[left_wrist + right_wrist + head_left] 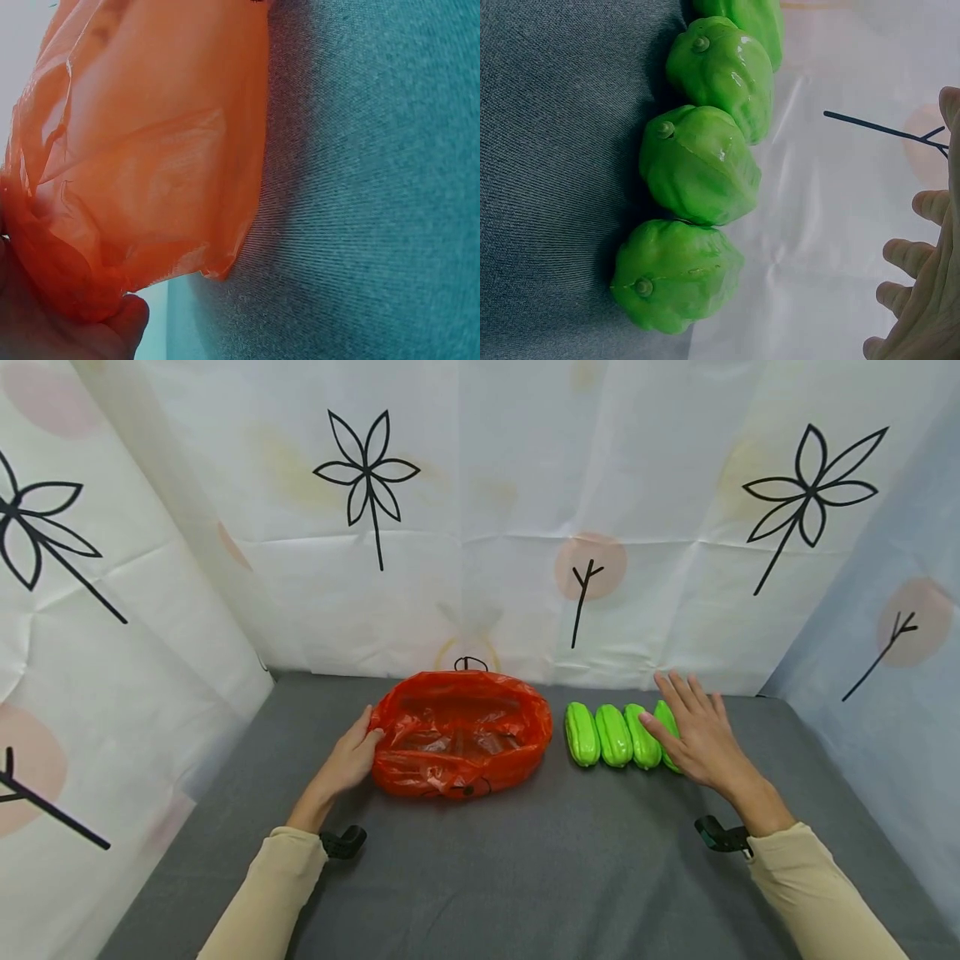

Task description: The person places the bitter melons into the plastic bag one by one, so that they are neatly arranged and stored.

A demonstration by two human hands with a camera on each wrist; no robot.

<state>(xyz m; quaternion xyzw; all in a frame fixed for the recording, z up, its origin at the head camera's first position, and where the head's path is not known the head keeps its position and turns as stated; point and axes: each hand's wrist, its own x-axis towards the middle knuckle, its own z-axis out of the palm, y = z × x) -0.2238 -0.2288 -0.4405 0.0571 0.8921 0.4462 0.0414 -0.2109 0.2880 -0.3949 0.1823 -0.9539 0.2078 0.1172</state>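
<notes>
An open red plastic bag [442, 774] stands on the grey table, its wide mouth facing up. My left hand [351, 758] pinches the bag's left rim; in the left wrist view the thumb [129, 324] lies against the bunched plastic. Right of the bag, several glossy green ridged gourds [613, 735] lie side by side in a row. Over the rightmost one hovers my right hand [701, 747], fingers spread and holding nothing. It partly hides that gourd in the head view. The right wrist view shows the nearest gourd [679, 276] apart from the fingers.
A grey cloth [510, 877] covers the table. White fabric walls [487, 468] with printed plants stand behind and on both sides, close behind the bag and gourds. A dark wrist device [720, 835] is strapped near each sleeve.
</notes>
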